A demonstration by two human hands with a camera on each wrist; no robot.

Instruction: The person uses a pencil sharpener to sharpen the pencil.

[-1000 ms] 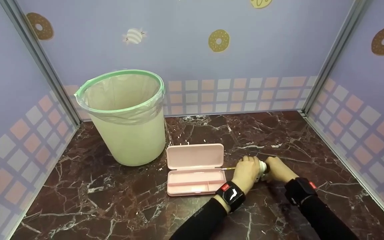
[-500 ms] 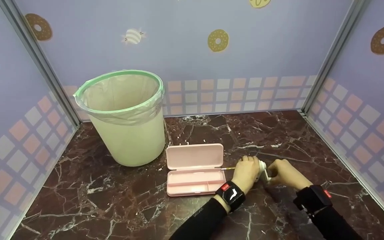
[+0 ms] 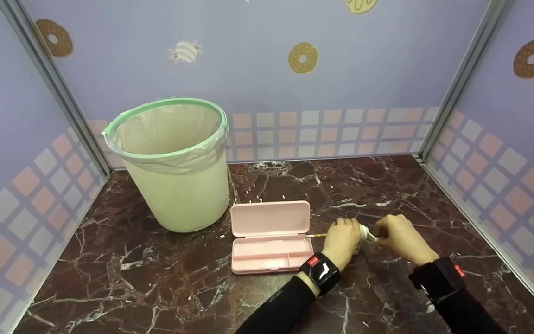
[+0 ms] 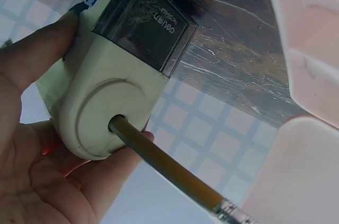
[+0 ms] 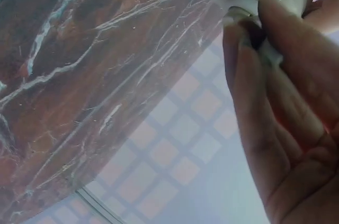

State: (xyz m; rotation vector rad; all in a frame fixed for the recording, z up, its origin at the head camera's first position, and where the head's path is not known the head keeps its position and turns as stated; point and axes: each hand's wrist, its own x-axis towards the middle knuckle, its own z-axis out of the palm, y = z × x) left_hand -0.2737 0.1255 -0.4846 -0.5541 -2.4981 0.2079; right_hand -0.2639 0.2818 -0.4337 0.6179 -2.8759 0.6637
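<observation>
A cream hand-crank pencil sharpener (image 4: 106, 91) with a dark see-through shavings drawer (image 4: 143, 28) is gripped by my left hand (image 3: 342, 240). The thumb lies on one side of its body and fingers curl round the other. Out of the round hole in its front sticks a yellow pencil (image 4: 169, 164), its other end pointing toward the pink pencil case (image 3: 270, 219). On the sharpener's opposite side, my right hand (image 3: 402, 239) pinches the crank handle (image 5: 271, 54) between thumb and fingers. Those fingers partly cover the handle.
The pencil case lies with its lid up, just left of my left hand. Behind it at left stands a pale green bin (image 3: 183, 195) with a clear liner. Small white bits dot the dark marble-patterned table (image 3: 155, 278). Patterned walls enclose the back and sides.
My right hand has swung out to the right, then up, and the crank has turned with it. The left hand, sharpener and pencil have stayed nearly still.
</observation>
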